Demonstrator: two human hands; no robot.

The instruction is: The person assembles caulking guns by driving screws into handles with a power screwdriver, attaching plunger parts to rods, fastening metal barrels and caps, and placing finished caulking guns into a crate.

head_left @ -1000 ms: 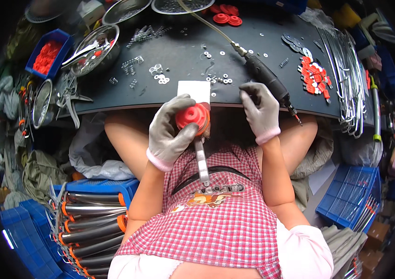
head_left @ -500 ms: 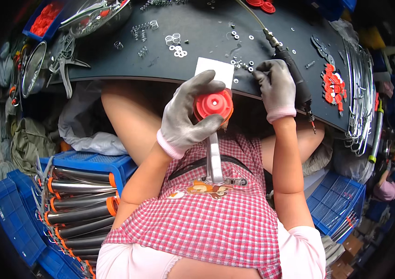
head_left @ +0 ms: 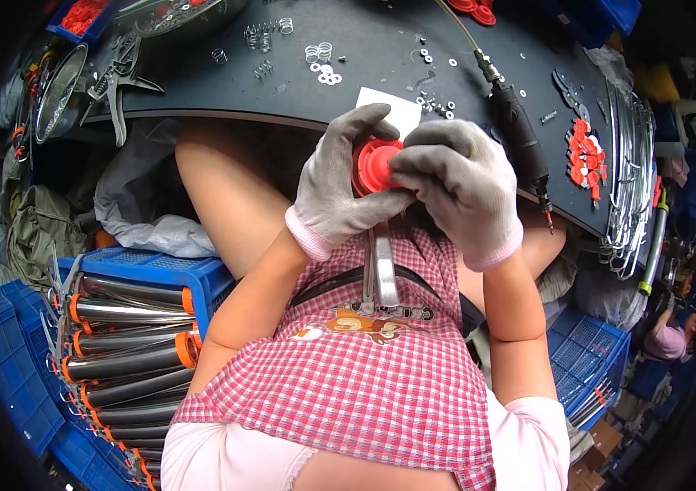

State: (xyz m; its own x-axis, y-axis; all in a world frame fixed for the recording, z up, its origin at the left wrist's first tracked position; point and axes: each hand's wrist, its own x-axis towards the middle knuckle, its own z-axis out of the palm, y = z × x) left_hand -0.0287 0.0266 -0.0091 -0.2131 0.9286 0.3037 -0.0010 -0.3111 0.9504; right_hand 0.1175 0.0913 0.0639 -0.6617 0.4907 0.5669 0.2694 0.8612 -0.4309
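Note:
My left hand (head_left: 338, 182), in a grey-coated glove, is wrapped round a red round plastic cap (head_left: 370, 167) with stepped rings, held above my lap. A flat metal lever (head_left: 382, 270) sticks out below the cap toward my apron. My gloved right hand (head_left: 464, 186) has its fingertips pinched together at the cap's middle. Whatever may be between those fingertips is too small or hidden to name. Just behind the hands, a white square piece (head_left: 390, 108) lies at the table's edge.
A black power screwdriver (head_left: 520, 135) lies right of my hands on the dark table (head_left: 200, 94). Springs (head_left: 262, 37), washers (head_left: 328, 76), red plastic parts (head_left: 585, 159) and bent metal rods (head_left: 630, 164) lie about. A blue crate (head_left: 209, 270) of black-and-metal tubes stands at my left.
My right hand has moved left from the small parts at the table's edge to the red cap. My left hand keeps its hold, and the cap is tilted more to the right.

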